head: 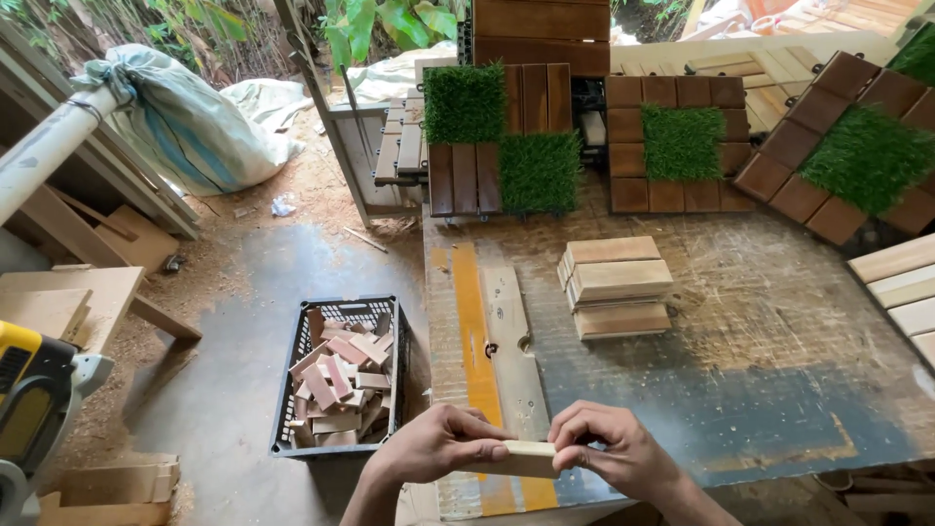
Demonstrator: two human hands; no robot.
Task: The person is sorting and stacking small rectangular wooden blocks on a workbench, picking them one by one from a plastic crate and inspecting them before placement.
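Nearest the camera, the left hand (443,443) and the right hand (609,448) each pinch one end of a short pale wooden block (521,458), fingers curled closed around it, holding it level just above the near edge of the workbench (779,390). Directly beyond the block, a long wooden jig strip (511,341) lies flat on the bench beside a yellow painted stripe (472,331). To the left, down on the concrete floor, a black plastic crate (341,375) sits partly filled with a jumble of small wood offcuts (336,385), and a yellow power tool (29,399) juts in at the left edge. Further along the bench, a small stack of pale wooden slats (616,287) rests near the middle, with more slats (901,287) at the right edge. At the far side, three finished-looking deck tiles stand together: a left tile (502,141) with two patches of artificial grass, a middle tile (682,146) with a grass square at its centre, and a tilted right tile (847,146). Judging by this, several tiles are already assembled, while the stacked slats and the block in hand remain loose stock not yet worked into a tile. A tied white sack (180,117) lies beyond on sawdust-strewn ground.
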